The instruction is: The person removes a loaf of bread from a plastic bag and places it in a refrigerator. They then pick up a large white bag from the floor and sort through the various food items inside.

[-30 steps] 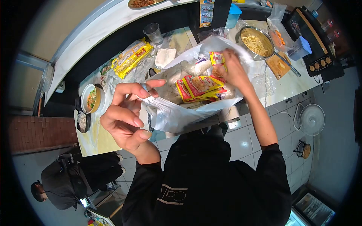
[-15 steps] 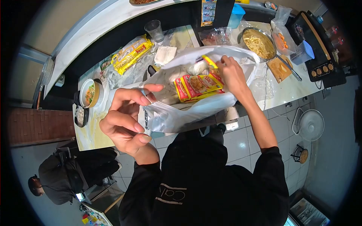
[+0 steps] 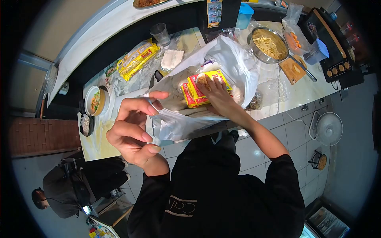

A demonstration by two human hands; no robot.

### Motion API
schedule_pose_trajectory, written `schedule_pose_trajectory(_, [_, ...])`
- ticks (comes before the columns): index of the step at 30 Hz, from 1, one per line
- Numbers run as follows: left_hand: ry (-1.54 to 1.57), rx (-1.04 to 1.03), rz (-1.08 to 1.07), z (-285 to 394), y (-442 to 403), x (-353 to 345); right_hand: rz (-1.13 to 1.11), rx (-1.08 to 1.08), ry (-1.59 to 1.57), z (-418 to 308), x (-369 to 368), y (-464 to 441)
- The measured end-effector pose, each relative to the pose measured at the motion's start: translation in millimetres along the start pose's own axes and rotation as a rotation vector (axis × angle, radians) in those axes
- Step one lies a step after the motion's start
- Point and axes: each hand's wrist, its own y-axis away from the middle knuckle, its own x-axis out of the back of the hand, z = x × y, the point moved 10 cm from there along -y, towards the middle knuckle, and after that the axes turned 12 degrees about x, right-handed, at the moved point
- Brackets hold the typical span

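Note:
My left hand (image 3: 133, 129) has its fingers curled, with the rim of a white plastic bag (image 3: 186, 129) caught at the index finger. Inside the wide-mouthed bag are red-and-yellow food packets (image 3: 191, 97), stacked and overlapping, among pale wrapped items that I cannot identify. My right hand (image 3: 218, 95) reaches into the bag from the right and lies over the top packet, fingers spread on its printed front. Its thumb is mostly hidden.
A yellow noodle pack (image 3: 137, 61), a drinking glass (image 3: 160, 35) and napkins (image 3: 172, 59) lie behind the bag. To the right are a pan of fries (image 3: 270, 45) and a cutting board (image 3: 293, 70). A bowl (image 3: 95, 101) stands left; another person (image 3: 65, 190) is at lower left.
My right hand has moved left from the bag's right side onto the packets, and its fingers have spread. The bag's right rim has shifted inward. My left hand stays nearly still.

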Motion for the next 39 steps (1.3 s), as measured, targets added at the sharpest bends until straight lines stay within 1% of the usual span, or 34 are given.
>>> schedule_pose_trajectory(1, [-0.003, 0.009, 0.002, -0.7, 0.6, -0.3, 0.002, -0.003, 0.000, -1.4, -8.8, -2.3])
schedule_pose_trajectory(3, [-0.008, 0.010, -0.003, -0.9, 2.5, -1.0, 0.115, -0.053, 0.313, -4.9, -5.1, -4.9])
schedule_pose_trajectory(6, [-0.032, 0.014, -0.004, 2.2, 5.1, -1.5, 0.081, -0.102, 0.315, 5.0, -11.2, -9.9])
schedule_pose_trajectory(7, [-0.050, 0.019, 0.000, 3.5, 6.0, -1.3, 0.084, -0.102, 0.313, 7.7, -11.7, -11.1])
schedule_pose_trajectory(9, [-0.072, 0.021, 0.017, 6.4, 10.3, 4.2, 0.183, -0.080, 0.256, 9.7, -2.6, -11.9])
schedule_pose_trajectory(10, [-0.102, 0.050, -0.039, 6.1, 12.6, 4.2, 0.184, -0.076, 0.252, 12.4, 0.1, -15.4])
schedule_pose_trajectory(11, [-0.131, 0.080, -0.094, 4.5, 14.9, 1.8, 0.082, -0.149, 0.120, 25.7, -8.8, -18.1])
schedule_pose_trajectory(12, [-0.137, 0.082, -0.093, 4.7, 16.1, 3.0, -0.019, -0.220, -0.012, 34.6, -14.4, -19.7])
schedule_pose_trajectory(13, [-0.095, 0.038, -0.081, 9.6, 17.6, 5.7, -0.018, -0.214, -0.016, 34.3, -3.9, -22.8])
schedule_pose_trajectory(14, [-0.053, -0.005, -0.069, 14.5, 19.5, 8.7, 0.030, -0.266, -0.046, 38.7, 11.1, -22.9])
schedule_pose_trajectory(15, [-0.060, -0.003, -0.067, 15.3, 21.2, 11.7, 0.079, -0.317, -0.075, 45.6, 19.5, -22.2])
schedule_pose_trajectory(16, [-0.063, 0.004, -0.094, 16.3, 23.7, 13.5, 0.285, -0.265, -0.070, 49.8, 33.7, -23.7])
schedule_pose_trajectory(17, [-0.064, 0.016, -0.121, 17.2, 26.4, 13.6, 0.284, -0.263, -0.077, 53.3, 32.4, -27.3])
schedule_pose_trajectory(19, [-0.062, 0.033, -0.119, 16.9, 28.2, 13.5, 0.695, -0.198, -0.171, 53.1, 76.1, -22.1])
schedule_pose_trajectory(20, [-0.051, 0.037, -0.117, 16.3, 27.8, 11.8, 0.469, -0.377, -0.710, 85.2, 26.9, -39.4])
schedule_pose_trajectory(21, [-0.040, 0.040, -0.115, 15.9, 27.1, 11.2, 0.468, -0.381, -0.714, 82.8, 31.7, -46.5])
schedule_pose_trajectory(23, [-0.057, 0.049, -0.148, 13.8, 23.5, 9.0, 0.255, -0.617, -1.220, 66.8, 2.9, -67.4])
schedule_pose_trajectory(25, [-0.065, 0.056, -0.188, 11.8, 20.5, 2.9, 0.452, -0.587, -1.621, 66.9, -63.4, -95.0])
schedule_pose_trajectory(26, [-0.125, 0.107, -0.145, 6.8, 18.6, 3.2, 0.461, -0.594, -1.620, 63.7, -65.9, -96.9])
schedule_pose_trajectory(27, [-0.185, 0.159, -0.102, 0.6, 16.4, 5.3, 0.498, -0.520, -1.735, 51.3, -64.3, -100.7])
schedule_pose_trajectory(31, [-0.192, 0.135, -0.144, -6.0, 8.1, 5.2, 0.626, -0.168, -2.174, 4.5, -50.3, -105.1])
schedule_pose_trajectory(33, [-0.070, 0.106, -0.117, -4.3, 6.1, 9.1, 0.538, -0.277, -1.939, 40.8, -95.3, -101.1])
schedule_pose_trajectory(35, [-0.044, 0.077, -0.122, -1.6, 7.0, 11.1, 0.128, -0.750, -1.440, 56.0, -92.0, -70.9])
schedule_pose_trajectory(36, [-0.014, 0.067, -0.180, 1.4, 7.7, 7.7, 0.122, -0.754, -1.437, 62.8, -88.1, -64.3])
schedule_pose_trajectory(38, [-0.006, 0.045, -0.276, 7.0, 11.5, 5.4, -0.094, -0.282, -0.580, 70.6, -53.2, -74.7])
schedule_pose_trajectory(39, [-0.004, 0.042, -0.273, 8.0, 11.5, 8.3, -0.096, -0.281, -0.577, 74.2, -41.1, -68.5])
